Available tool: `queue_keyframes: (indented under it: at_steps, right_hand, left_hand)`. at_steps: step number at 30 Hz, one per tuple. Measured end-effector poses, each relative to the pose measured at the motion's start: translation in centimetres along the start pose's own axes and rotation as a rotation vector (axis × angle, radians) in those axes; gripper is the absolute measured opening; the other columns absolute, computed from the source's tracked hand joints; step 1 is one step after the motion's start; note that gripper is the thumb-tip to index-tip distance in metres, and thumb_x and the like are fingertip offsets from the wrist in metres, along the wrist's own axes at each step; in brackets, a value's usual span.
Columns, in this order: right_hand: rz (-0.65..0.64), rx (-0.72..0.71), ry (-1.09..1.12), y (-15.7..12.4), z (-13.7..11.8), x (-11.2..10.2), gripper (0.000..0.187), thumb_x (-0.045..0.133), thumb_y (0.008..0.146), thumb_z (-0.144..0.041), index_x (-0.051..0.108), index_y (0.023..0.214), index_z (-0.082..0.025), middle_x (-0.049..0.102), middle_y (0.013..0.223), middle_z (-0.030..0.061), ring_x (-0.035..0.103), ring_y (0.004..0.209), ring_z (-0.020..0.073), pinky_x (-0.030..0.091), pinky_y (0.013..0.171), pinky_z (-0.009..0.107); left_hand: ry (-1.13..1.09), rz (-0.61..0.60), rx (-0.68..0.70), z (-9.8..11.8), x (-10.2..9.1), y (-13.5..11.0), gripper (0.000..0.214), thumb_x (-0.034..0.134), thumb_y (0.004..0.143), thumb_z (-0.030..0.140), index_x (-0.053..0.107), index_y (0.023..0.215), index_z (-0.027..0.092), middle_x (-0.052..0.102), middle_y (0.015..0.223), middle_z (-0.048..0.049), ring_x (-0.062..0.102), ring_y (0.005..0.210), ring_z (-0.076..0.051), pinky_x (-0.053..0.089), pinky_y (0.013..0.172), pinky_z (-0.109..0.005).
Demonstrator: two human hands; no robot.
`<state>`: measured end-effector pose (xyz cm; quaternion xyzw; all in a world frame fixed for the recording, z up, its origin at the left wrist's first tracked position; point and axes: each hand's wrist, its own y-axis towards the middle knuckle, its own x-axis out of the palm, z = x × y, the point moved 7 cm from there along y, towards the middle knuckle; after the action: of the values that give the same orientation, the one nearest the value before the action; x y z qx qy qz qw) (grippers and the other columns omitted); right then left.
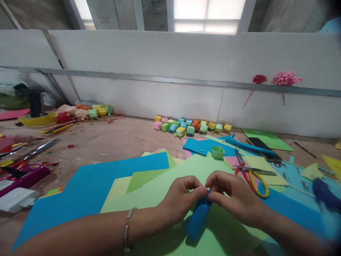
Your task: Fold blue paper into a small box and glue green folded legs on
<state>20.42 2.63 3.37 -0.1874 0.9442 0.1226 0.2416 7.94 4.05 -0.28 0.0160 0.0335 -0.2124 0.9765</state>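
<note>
Between my two hands is a blue paper strip (198, 220), gripped at its upper end and slanting down toward me. My left hand (183, 195) pinches that end between thumb and forefinger. Facing it, my right hand (229, 195) pinches the same end, the fingertips nearly meeting. Underneath lies a light green paper sheet (149, 199). A small green folded paper box (218, 152) stands open-topped just beyond my hands. Right of my right hand rest scissors (259, 185) with red and yellow handles.
Blue sheets (80, 192) spread to the left. Several small coloured paper boxes (190, 129) line the wall side. A dark phone (263, 147) lies at right near a green sheet (266, 138). A purple tool (29, 177) and white case (18, 199) sit at left. Pink flowers (287, 79) hang on the rail.
</note>
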Motion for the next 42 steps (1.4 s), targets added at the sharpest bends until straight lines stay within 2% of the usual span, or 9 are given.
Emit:
queue_keyframes:
  at_steps: [6, 12, 16, 20, 23, 26, 29, 34, 42]
  right_hand:
    - [0.172, -0.198, -0.229, -0.1, -0.9, -1.4, 0.024, 0.061, 0.084, -0.018, 0.066, 0.107, -0.022, 0.066, 0.066, -0.0025, 0.06, 0.057, 0.012, 0.048, 0.054, 0.022]
    - [0.401, -0.749, -0.835, -2.1, -3.8, 0.3, 0.016, 0.054, 0.089, -0.01, 0.068, 0.091, -0.017, 0.066, 0.076, 0.0064, 0.059, 0.066, 0.0172, 0.043, 0.055, 0.029]
    - [0.593, -0.723, -0.755, -2.8, -4.3, -1.6, 0.014, 0.059, 0.084, -0.006, 0.062, 0.089, -0.018, 0.061, 0.076, 0.0055, 0.057, 0.068, 0.0157, 0.046, 0.06, 0.028]
    - [0.671, -0.835, -0.85, -4.2, -4.6, -2.0, 0.021, 0.064, 0.079, -0.005, 0.062, 0.093, -0.019, 0.061, 0.073, 0.0042, 0.057, 0.066, 0.0167, 0.045, 0.059, 0.031]
    - [0.564, -0.991, -0.975, -5.0, -4.5, 0.1, 0.018, 0.063, 0.081, -0.009, 0.065, 0.099, -0.015, 0.065, 0.072, 0.0064, 0.06, 0.067, 0.0189, 0.044, 0.057, 0.032]
    - [0.439, -1.055, -1.013, -4.9, -3.9, 2.4, 0.019, 0.052, 0.087, -0.008, 0.066, 0.099, -0.009, 0.069, 0.078, 0.0111, 0.063, 0.07, 0.0201, 0.045, 0.058, 0.033]
    - [0.38, -1.055, -0.965, -4.2, -3.4, 3.4, 0.016, 0.053, 0.088, -0.008, 0.065, 0.097, -0.007, 0.068, 0.079, 0.0119, 0.065, 0.078, 0.0227, 0.046, 0.061, 0.033]
    - [0.472, -0.932, -0.749, -3.7, -4.1, 1.2, 0.009, 0.059, 0.086, -0.006, 0.065, 0.091, -0.01, 0.062, 0.074, 0.0067, 0.057, 0.069, 0.0163, 0.043, 0.059, 0.028]
    - [0.527, -0.755, -0.603, -3.8, -5.2, -0.6, 0.012, 0.058, 0.091, -0.016, 0.067, 0.098, -0.022, 0.063, 0.089, 0.0034, 0.058, 0.084, 0.0141, 0.049, 0.07, 0.024]
  left_hand:
    - [0.239, 0.121, 0.217, 0.9, -1.0, -0.1, 0.018, 0.066, 0.072, 0.017, 0.059, 0.089, 0.019, 0.067, 0.08, -0.0008, 0.061, 0.079, -0.018, 0.046, 0.078, -0.032]
    - [0.649, 0.281, 0.67, 3.0, -1.2, -1.4, 0.032, 0.064, 0.077, 0.011, 0.052, 0.105, 0.022, 0.067, 0.085, -0.0028, 0.06, 0.085, -0.022, 0.045, 0.081, -0.037]
    - [0.61, 0.432, 0.899, 4.9, -1.7, -3.1, 0.023, 0.071, 0.079, 0.022, 0.054, 0.095, 0.02, 0.061, 0.096, -0.007, 0.055, 0.094, -0.023, 0.043, 0.088, -0.04]
    - [0.209, 0.183, 0.486, 2.5, -1.4, -1.0, 0.034, 0.062, 0.086, 0.05, 0.055, 0.074, 0.019, 0.059, 0.078, -0.0045, 0.056, 0.078, -0.019, 0.048, 0.073, -0.034]
    - [-0.261, -0.138, 0.079, -0.8, 1.1, -0.1, 0.056, 0.064, 0.076, 0.066, 0.06, 0.103, 0.016, 0.066, 0.102, -0.013, 0.063, 0.095, -0.025, 0.052, 0.083, -0.04]
    - [-0.541, -0.187, -0.083, -2.2, 2.1, -0.1, 0.072, 0.073, 0.073, 0.057, 0.049, 0.128, 0.018, 0.061, 0.125, -0.0181, 0.058, 0.118, -0.029, 0.043, 0.102, -0.045]
    - [-0.496, -0.154, -0.055, -2.5, 1.7, 0.2, 0.067, 0.068, 0.08, 0.053, 0.046, 0.133, 0.017, 0.062, 0.127, -0.0178, 0.057, 0.121, -0.029, 0.04, 0.105, -0.046]
    - [0.019, -0.09, 0.247, -1.5, 0.0, 0.5, 0.046, 0.05, 0.093, 0.046, 0.052, 0.129, 0.017, 0.064, 0.123, -0.0161, 0.059, 0.116, -0.029, 0.044, 0.101, -0.046]
    - [0.445, -0.087, 0.488, -1.1, 0.3, -0.3, 0.042, 0.045, 0.09, 0.018, 0.051, 0.131, 0.021, 0.058, 0.134, -0.0121, 0.054, 0.123, -0.027, 0.042, 0.105, -0.045]
